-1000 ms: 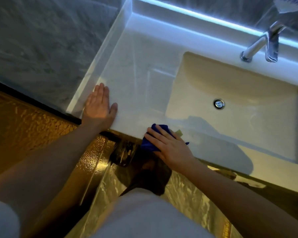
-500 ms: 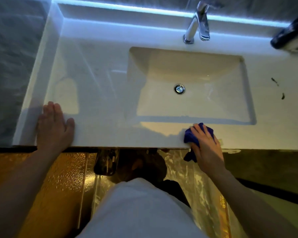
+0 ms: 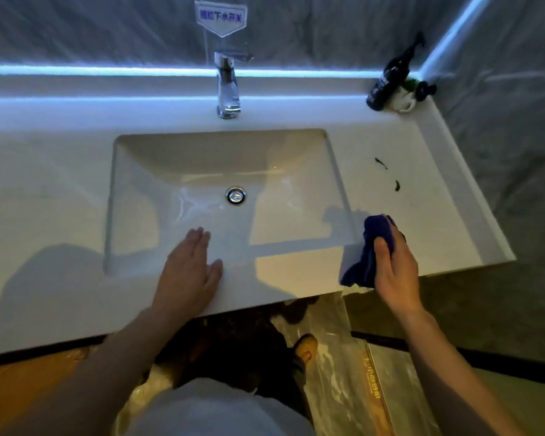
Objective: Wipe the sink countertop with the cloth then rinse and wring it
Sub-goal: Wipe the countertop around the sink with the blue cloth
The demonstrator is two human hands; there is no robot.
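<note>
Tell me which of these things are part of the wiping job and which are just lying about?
Part of the job:
- blue cloth, held in the right hand
- countertop, with two dark smears
- basin
- tap, for rinsing

Just lying about:
- dark bottle in the far right corner
- small white pot beside it
- sign on the wall

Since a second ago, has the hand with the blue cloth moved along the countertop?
Yes. The right hand with the blue cloth slid rightward along the front edge, from left of the drain to past the basin's right side.

Head camera looks steeply down, close above the sink countertop [image 3: 60, 199].
</note>
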